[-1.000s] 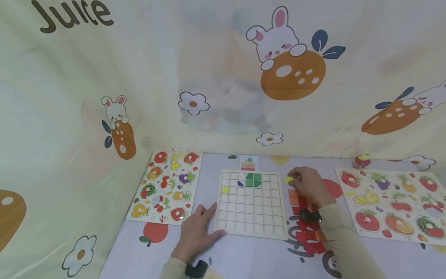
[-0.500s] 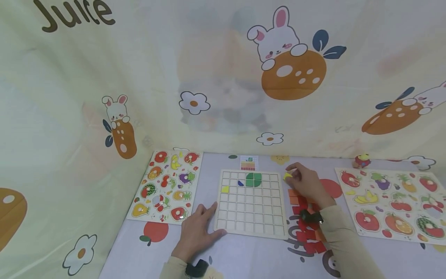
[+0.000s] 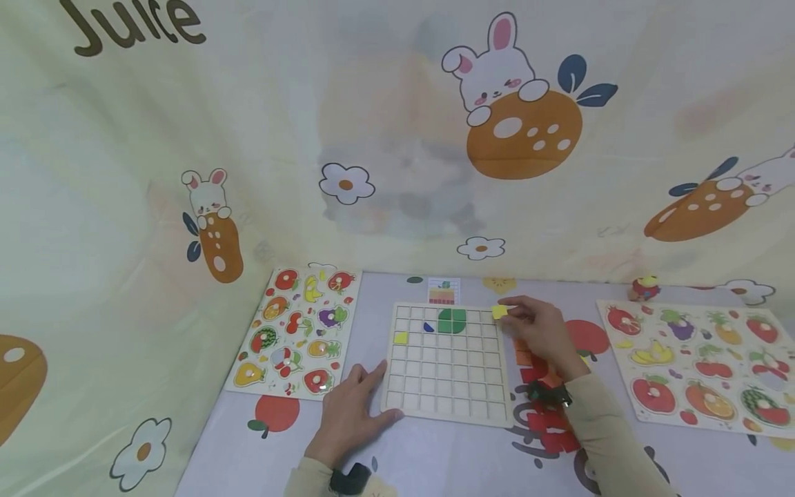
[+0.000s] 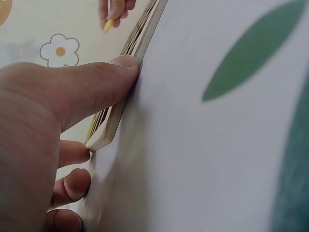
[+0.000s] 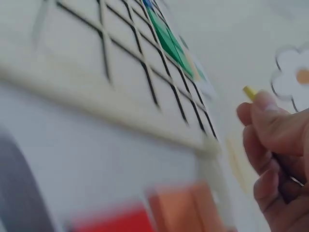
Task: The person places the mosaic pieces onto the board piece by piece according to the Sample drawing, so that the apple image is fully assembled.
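Right grip (image 3: 539,330) pinching yellow tile (image 3: 499,312) – flat face up, left grip (image 3: 350,414) fingers relaxed, steadying grid board (image 3: 447,407) – near corner

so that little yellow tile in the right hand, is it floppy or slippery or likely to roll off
The yellow tile keeps a flat square shape pinched in the right hand, so probably stiff. Two fingertips carry it, so likely light. Flat with straight edges, it should lie still, not roll, on the grid board.

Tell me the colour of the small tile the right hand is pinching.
Yellow tile, pinched by the right hand; clearest in the head view.
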Motion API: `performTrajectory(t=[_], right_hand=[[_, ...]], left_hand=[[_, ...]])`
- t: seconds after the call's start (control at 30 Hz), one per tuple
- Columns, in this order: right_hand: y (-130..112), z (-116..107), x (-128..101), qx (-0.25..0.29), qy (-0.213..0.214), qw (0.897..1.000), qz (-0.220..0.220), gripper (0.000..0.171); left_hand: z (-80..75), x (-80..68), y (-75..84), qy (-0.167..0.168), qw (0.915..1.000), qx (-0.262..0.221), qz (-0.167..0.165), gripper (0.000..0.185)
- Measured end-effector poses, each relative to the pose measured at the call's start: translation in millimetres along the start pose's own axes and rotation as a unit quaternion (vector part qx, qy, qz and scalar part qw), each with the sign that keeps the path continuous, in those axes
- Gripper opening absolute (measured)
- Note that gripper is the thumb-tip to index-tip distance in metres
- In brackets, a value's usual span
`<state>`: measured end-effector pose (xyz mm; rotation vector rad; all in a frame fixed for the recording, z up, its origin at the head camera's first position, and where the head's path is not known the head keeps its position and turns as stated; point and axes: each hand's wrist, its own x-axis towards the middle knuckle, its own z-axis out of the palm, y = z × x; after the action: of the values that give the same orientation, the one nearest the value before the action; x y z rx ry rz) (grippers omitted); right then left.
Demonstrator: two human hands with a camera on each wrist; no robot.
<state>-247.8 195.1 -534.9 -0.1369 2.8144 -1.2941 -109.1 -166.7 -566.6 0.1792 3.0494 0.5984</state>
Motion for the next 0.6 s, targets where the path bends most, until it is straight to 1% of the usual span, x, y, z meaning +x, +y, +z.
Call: performTrajectory(t=[0.17, 0.23, 0.37, 0.4, 0.53, 0.6], right_hand=[[-22, 28, -5, 0.024, 0.005, 1.0, 0.002, 0.034], [-31, 43, -7, 0.03, 0.007, 1.0, -0.008, 0.033], [-47, 72, -11, 0.044, 0.004, 0.998, -0.049, 0.033], [-50, 79, -11, 0.038, 0.003, 0.997, -0.062, 0.033], [-63, 97, -12, 0.027, -0.01, 0.995, -0.1, 0.032], [-69, 103, -13, 0.014, -0.019, 0.994, -0.108, 0.031]], left_hand=[[-0.9, -1.1, 0.0, 0.002, 1.0, -0.002, 0.004, 0.092], [-1.4, -1.3, -0.2, 0.0, 1.0, -0.003, 0.002, 0.092], [-2.7, -0.9, -0.4, -0.007, 0.9999, -0.007, -0.002, 0.092], [-2.8, -0.8, -0.6, -0.008, 0.9999, -0.007, -0.003, 0.092], [-1.7, 0.1, -1.1, -0.006, 1.0, -0.003, 0.002, 0.092], [-1.1, 0.0, -1.3, -0.002, 1.0, -0.001, 0.004, 0.091]])
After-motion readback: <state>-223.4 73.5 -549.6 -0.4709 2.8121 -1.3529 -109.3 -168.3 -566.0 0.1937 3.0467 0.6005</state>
